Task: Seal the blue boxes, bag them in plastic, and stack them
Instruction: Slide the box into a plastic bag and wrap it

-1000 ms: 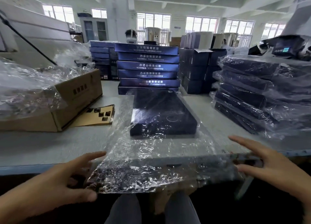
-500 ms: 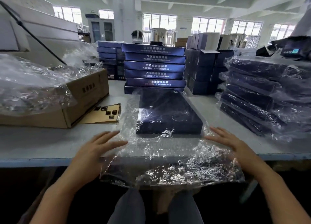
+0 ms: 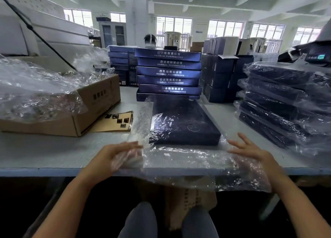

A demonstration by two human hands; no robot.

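Note:
A flat dark blue box point(image 3: 182, 121) lies inside a clear plastic bag point(image 3: 188, 162) in the middle of the grey table, the bag's loose open end hanging over the front edge. My left hand point(image 3: 114, 157) rests flat at the bag's left edge, its fingers partly under the film. My right hand point(image 3: 250, 150) lies spread on the bag just right of the box's near corner. Neither hand grips the box. Bagged blue boxes point(image 3: 286, 103) are stacked at the right. Unbagged blue boxes point(image 3: 168, 76) are stacked behind.
A cardboard carton point(image 3: 86, 110) filled with crumpled plastic bags stands at the left, a sheet of small stickers point(image 3: 116, 121) beside it. More dark boxes point(image 3: 222, 76) stand at the back right. A person sits behind the stacks. The table edge point(image 3: 53, 171) runs in front of me.
Both hands moved forward onto the table, from below its edge to either side of the bagged box. The bag's loose end now lies flatter.

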